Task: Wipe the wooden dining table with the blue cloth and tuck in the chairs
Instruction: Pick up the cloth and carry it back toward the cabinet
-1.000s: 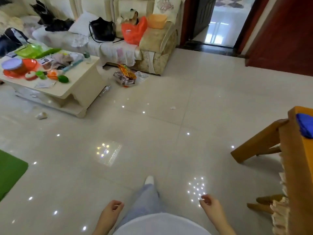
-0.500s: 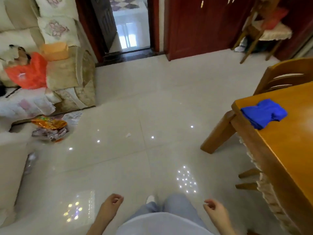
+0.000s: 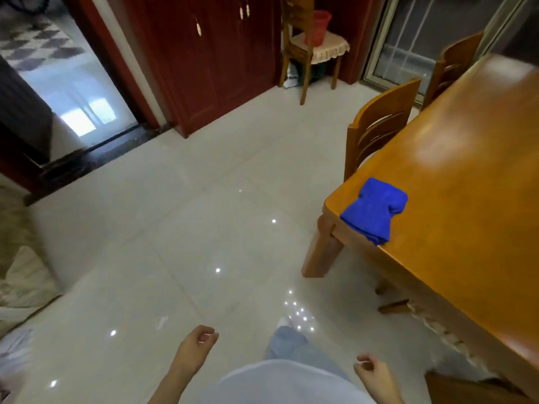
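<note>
The wooden dining table point(image 3: 472, 182) fills the right side of the head view. A crumpled blue cloth point(image 3: 374, 209) lies on its near left corner, one end hanging over the edge. A wooden chair point(image 3: 379, 126) stands against the table's far left side, with a second chair point(image 3: 455, 64) behind it. Another chair's edge point(image 3: 455, 387) shows at the bottom right. My left hand point(image 3: 197, 349) and my right hand point(image 3: 374, 376) hang low with loosely curled fingers, holding nothing, well short of the cloth.
A spare chair point(image 3: 312, 48) with a red bucket point(image 3: 319, 26) on its seat stands against the dark red cabinet doors point(image 3: 210, 53). A doorway point(image 3: 58, 83) opens at the back left. A sofa cushion point(image 3: 23, 284) sits at the left edge. Glossy tile floor lies ahead.
The view has swung right from the sofa and coffee table toward the dining table, which now looks nearer and larger. Both hands stay low and hold nothing.
</note>
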